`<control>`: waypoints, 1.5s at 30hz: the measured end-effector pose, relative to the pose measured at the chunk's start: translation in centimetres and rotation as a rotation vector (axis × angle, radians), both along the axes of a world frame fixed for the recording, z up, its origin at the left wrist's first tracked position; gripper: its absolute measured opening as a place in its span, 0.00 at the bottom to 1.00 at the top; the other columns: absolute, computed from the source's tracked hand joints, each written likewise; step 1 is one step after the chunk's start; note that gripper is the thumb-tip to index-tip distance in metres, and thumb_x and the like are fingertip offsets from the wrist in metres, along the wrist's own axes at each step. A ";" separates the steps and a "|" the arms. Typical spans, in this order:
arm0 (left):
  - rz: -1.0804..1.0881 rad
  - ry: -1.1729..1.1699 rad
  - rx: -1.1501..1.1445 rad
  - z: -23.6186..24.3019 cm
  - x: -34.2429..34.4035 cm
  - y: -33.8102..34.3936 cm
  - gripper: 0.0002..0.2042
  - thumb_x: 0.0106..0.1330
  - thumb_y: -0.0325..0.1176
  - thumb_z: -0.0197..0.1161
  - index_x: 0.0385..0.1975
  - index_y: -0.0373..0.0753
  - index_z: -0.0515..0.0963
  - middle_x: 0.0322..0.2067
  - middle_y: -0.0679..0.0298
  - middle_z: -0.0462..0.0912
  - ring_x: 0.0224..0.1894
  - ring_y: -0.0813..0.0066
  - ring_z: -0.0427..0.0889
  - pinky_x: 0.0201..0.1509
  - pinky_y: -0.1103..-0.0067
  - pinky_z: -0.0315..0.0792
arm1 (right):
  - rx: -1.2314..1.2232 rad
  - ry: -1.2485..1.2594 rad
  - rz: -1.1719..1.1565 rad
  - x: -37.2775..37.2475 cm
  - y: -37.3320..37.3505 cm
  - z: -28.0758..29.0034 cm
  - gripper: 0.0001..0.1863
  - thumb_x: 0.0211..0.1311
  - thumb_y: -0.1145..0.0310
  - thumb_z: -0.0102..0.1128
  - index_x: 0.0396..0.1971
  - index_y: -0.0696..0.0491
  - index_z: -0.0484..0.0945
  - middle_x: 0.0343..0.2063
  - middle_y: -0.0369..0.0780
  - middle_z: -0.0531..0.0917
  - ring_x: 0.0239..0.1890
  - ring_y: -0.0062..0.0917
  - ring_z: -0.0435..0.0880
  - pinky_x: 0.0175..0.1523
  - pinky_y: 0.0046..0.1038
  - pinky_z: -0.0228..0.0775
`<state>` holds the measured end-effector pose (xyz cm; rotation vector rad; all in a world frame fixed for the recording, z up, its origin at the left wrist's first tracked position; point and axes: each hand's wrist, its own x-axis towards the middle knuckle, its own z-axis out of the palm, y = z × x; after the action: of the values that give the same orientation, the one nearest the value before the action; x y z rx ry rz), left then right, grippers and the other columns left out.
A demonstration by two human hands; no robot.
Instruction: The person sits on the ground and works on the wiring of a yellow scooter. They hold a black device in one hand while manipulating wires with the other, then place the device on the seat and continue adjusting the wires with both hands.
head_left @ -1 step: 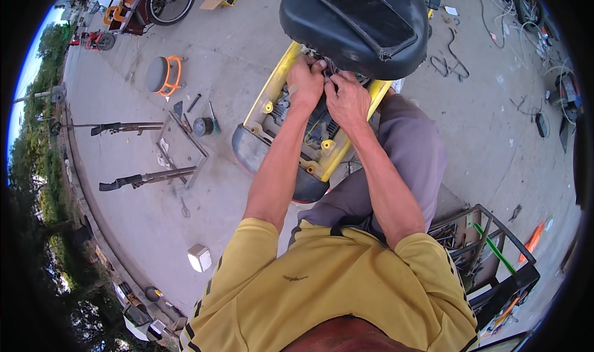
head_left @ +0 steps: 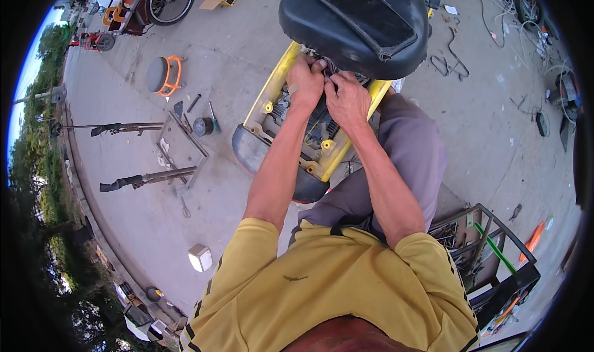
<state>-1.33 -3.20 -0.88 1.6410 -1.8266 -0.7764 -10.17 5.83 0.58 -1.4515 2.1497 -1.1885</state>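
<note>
My left hand [head_left: 305,81] and my right hand [head_left: 346,98] meet just below a black scooter seat [head_left: 346,11], their fingers pinched together on thin dark wires [head_left: 329,70]. Much of the wiring is hidden by my fingers and the seat's edge. The open yellow body frame [head_left: 337,163] of the vehicle surrounds both wrists. Down inside it, between my forearms, lies a dark ribbed unit [head_left: 322,129] with more thin wires. A black rear bumper [head_left: 247,151] curves round the near end of the frame. A dark flat panel [head_left: 365,14] is set on the seat.
Left of the vehicle, a metal frame [head_left: 197,143], a dark round can [head_left: 202,126] and a screwdriver [head_left: 213,113] lie on the concrete. Beyond them stands an orange-legged stool [head_left: 172,76]. A metal rack of tools [head_left: 489,228] is at my right. Cables [head_left: 458,58] lie at far right.
</note>
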 end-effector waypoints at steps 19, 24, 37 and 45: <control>-0.013 -0.108 -0.036 0.7 -0.5 -1.0 0.12 0.61 0.34 0.65 0.35 0.30 0.81 0.34 0.44 0.86 0.42 0.46 0.86 0.49 0.62 0.76 | 0.020 -0.023 0.020 -0.2 0.2 0.1 0.12 0.64 0.62 0.57 0.29 0.54 0.82 0.37 0.42 0.84 0.34 0.43 0.84 0.39 0.43 0.76; 0.019 0.454 0.220 1.3 1.2 -1.4 0.10 0.64 0.30 0.68 0.40 0.31 0.81 0.29 0.61 0.85 0.27 0.75 0.81 0.28 0.78 0.77 | -0.014 -0.108 0.090 -0.5 0.9 0.4 0.10 0.65 0.63 0.60 0.35 0.53 0.84 0.38 0.44 0.82 0.40 0.43 0.83 0.44 0.43 0.76; -0.053 0.462 0.397 3.6 2.5 4.4 0.08 0.69 0.32 0.65 0.33 0.33 0.83 0.21 0.72 0.74 0.21 0.86 0.67 0.24 0.84 0.62 | -0.120 -0.260 0.250 -2.7 0.9 -0.5 0.08 0.61 0.75 0.63 0.39 0.58 0.84 0.33 0.46 0.82 0.34 0.39 0.84 0.42 0.36 0.75; -0.034 0.713 0.503 1.9 3.0 3.7 0.05 0.69 0.31 0.64 0.36 0.36 0.82 0.25 0.72 0.77 0.24 0.87 0.69 0.25 0.86 0.63 | 0.117 -0.764 0.293 -4.3 -0.3 -0.8 0.09 0.66 0.74 0.59 0.39 0.62 0.84 0.22 0.40 0.83 0.21 0.18 0.80 0.30 0.23 0.75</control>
<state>1.62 0.46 1.04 1.3339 -1.2012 -1.6814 -14.44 5.55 -0.24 -0.9837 1.4077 -1.2152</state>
